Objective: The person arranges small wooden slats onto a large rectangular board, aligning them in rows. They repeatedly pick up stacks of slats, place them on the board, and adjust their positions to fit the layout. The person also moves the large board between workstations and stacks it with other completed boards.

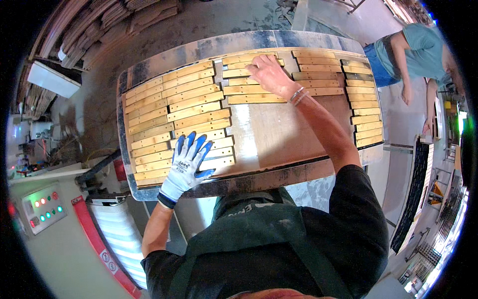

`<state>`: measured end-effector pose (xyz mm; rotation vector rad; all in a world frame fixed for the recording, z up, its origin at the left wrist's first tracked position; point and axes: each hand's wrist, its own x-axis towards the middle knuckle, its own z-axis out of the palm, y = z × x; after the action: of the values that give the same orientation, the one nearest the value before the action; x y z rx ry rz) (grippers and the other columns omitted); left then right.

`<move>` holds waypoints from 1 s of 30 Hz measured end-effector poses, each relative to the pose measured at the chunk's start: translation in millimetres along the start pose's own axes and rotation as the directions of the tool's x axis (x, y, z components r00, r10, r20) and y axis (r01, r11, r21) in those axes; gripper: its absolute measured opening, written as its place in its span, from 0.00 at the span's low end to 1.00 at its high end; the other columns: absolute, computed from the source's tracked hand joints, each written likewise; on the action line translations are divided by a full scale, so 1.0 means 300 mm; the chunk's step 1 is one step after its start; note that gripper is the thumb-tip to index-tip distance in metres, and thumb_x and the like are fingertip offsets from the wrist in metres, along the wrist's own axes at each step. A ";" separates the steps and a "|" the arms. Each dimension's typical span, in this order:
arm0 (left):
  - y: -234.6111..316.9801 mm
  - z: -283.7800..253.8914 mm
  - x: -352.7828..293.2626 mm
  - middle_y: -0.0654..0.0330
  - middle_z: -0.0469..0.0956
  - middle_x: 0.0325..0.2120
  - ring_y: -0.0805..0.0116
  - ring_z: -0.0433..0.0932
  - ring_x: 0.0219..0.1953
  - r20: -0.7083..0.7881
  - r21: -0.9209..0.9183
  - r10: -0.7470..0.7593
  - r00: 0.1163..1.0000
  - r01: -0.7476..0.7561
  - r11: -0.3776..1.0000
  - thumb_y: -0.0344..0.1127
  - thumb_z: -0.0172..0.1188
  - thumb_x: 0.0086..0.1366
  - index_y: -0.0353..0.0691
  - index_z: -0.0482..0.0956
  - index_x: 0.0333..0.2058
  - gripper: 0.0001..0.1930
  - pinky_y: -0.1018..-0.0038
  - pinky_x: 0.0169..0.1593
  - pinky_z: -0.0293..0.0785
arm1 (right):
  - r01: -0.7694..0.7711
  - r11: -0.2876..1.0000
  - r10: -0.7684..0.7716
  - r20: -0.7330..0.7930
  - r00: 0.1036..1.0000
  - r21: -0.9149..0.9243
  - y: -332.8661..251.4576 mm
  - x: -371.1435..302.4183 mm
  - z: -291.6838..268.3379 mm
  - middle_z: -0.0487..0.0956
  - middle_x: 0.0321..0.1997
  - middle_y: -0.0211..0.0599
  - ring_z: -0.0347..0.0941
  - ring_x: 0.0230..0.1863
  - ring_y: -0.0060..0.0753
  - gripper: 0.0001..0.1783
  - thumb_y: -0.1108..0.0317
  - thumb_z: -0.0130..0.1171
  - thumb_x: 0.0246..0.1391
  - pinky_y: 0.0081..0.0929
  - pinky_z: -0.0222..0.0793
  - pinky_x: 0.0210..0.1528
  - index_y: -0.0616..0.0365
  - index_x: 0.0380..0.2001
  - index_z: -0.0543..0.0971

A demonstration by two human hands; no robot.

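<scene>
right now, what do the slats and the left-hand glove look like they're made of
Slats: likely wood or bamboo, smooth with slight sheen; the yellow-brown tone varies between pieces.
Glove: apparently matte fabric, given its soft look; the blue fingertips suggest a rubbery coating.

A pale metal control panel (46,209) with lit red and green buttons (43,218) sits near a long red strip (95,236); brown layered stacks (117,17), perhaps wood, lie upper left.

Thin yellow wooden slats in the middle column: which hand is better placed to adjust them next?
Probably the bare right hand: it is over the middle slats, while the white-and-blue-gloved left hand lies over left-side slats.
</scene>
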<state>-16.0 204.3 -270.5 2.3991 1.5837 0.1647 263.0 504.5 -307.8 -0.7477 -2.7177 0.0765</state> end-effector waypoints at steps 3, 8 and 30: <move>0.006 -0.007 -0.001 0.52 0.62 0.70 0.43 0.55 0.73 -0.010 -0.017 -0.015 1.000 0.015 1.000 0.56 0.66 0.61 0.48 0.67 0.69 0.40 0.43 0.76 0.43 | -0.059 0.983 0.038 0.119 0.992 0.175 -0.083 -0.087 -0.042 0.76 0.47 0.40 0.69 0.54 0.42 0.16 0.69 0.62 0.58 0.40 0.62 0.57 0.51 0.50 0.82; -0.007 0.014 0.000 0.51 0.61 0.71 0.43 0.53 0.75 -0.016 -0.047 -0.020 1.000 0.020 0.999 0.55 0.66 0.61 0.49 0.66 0.70 0.41 0.43 0.75 0.43 | 0.036 0.955 -0.027 -0.036 0.999 0.293 -0.205 -0.337 -0.038 0.77 0.47 0.38 0.69 0.54 0.42 0.16 0.71 0.63 0.55 0.43 0.62 0.56 0.51 0.48 0.82; 0.123 0.002 0.017 0.44 0.59 0.71 0.40 0.54 0.73 -0.120 0.009 -0.031 0.992 0.032 0.999 0.49 0.58 0.72 0.37 0.61 0.71 0.35 0.43 0.74 0.50 | -0.451 0.836 0.538 -0.305 0.786 0.314 -0.458 -0.773 -0.235 0.78 0.55 0.46 0.74 0.57 0.48 0.22 0.67 0.65 0.56 0.49 0.68 0.59 0.58 0.54 0.76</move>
<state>18.7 195.1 -260.9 2.4116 1.6775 0.3003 406.4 266.5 -289.9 -1.2481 -2.0377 0.3193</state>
